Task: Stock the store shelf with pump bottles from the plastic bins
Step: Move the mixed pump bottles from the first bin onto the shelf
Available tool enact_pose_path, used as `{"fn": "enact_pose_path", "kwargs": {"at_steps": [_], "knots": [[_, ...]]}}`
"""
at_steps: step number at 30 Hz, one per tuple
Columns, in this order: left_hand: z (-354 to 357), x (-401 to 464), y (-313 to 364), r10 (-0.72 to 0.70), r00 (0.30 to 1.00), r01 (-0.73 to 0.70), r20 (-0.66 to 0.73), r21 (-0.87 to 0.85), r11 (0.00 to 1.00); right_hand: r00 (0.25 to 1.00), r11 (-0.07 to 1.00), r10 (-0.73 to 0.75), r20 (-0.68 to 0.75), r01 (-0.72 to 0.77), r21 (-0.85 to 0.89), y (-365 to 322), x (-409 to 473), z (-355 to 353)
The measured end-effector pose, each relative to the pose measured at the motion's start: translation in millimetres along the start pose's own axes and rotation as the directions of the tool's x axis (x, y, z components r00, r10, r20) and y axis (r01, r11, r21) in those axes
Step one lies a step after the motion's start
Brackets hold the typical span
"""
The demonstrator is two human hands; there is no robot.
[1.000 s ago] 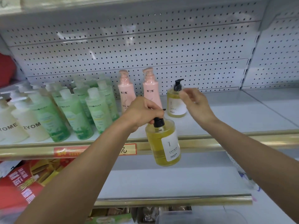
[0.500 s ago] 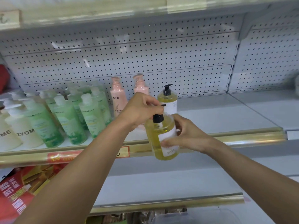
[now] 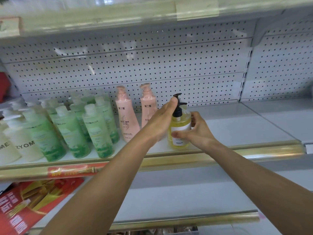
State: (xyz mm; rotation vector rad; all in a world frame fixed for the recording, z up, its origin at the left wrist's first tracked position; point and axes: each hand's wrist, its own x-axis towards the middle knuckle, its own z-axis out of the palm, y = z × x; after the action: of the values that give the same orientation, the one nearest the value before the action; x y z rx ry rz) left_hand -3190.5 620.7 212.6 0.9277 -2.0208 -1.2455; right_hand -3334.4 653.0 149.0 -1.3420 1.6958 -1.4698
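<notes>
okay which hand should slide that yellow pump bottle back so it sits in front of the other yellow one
Right, probably. The right hand already has its fingers curled round the front yellow bottle, so its grip can push it back. The left hand lies open against the bottle's left side, near the pink bottles.

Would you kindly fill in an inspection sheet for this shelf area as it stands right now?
Surface: white shelf with a gold front rail, bare to the right.
Job's things: yellow pump bottle upright near the front edge; a second black pump shows behind it.
Clutter: two pink bottles, green bottles and cream bottles to the left.
Grips: left hand flat against the yellow bottle's left side; right hand curled round its label.
Cables: nothing seen.
Surroundings: pegboard back wall; red packaging on the lower shelf.
</notes>
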Motion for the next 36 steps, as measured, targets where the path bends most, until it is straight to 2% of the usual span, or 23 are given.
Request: {"fn": "enact_pose_path", "kwargs": {"at_steps": [6, 11, 17, 20, 24, 27, 31, 36], "knots": [[1.4, 11.9, -7.4, -0.039, 0.999, 0.038, 0.027, 0.019, 0.999, 0.999, 0.999, 0.042, -0.018, -0.042, 0.011, 11.1, 5.2, 7.9], [5.6, 19.0, -12.5, 0.007, 1.0, -0.007, 0.026, 0.002, 1.0, 0.998, 0.998, 0.055, -0.04, -0.056, -0.034, 15.1, 6.9, 8.5], [6.8, 13.4, -16.0, 0.016, 1.0, -0.015, -0.006, 0.016, 1.0, 0.992, 0.976, 0.076, 0.098, -0.054, -0.211, 3.7, 4.9, -7.0], [6.1, 2.1, -21.3, 0.077, 0.994, -0.059, -0.081, 0.195, 0.979, 0.999, 0.9, 0.028, 0.046, -0.005, -0.437, -7.5, -4.5, -18.3], [9.9, -34.0, -33.3, 0.278, 0.921, -0.124, -0.272, 0.473, 0.873, 0.977, 0.723, -0.213, 0.01, 0.164, -0.671, -24.1, -37.5, -35.6], [19.5, -64.2, -45.1, 0.349, 0.884, -0.127, -0.309, 0.562, 0.818, 0.935, 0.604, -0.355, 0.027, 0.251, -0.757, -23.0, -69.2, -44.9], [46.2, -102.2, -68.7, 0.27, 0.919, -0.078, -0.288, 0.538, 0.84, 0.928, 0.601, -0.369, 0.054, 0.283, -0.748, 4.1, -109.5, -49.5], [82.8, -139.4, -113.1, 0.063, 0.984, 0.025, -0.169, 0.474, 0.88, 0.982, 0.677, -0.158, 0.107, 0.187, -0.712, 63.0, -155.6, -46.1]]}}
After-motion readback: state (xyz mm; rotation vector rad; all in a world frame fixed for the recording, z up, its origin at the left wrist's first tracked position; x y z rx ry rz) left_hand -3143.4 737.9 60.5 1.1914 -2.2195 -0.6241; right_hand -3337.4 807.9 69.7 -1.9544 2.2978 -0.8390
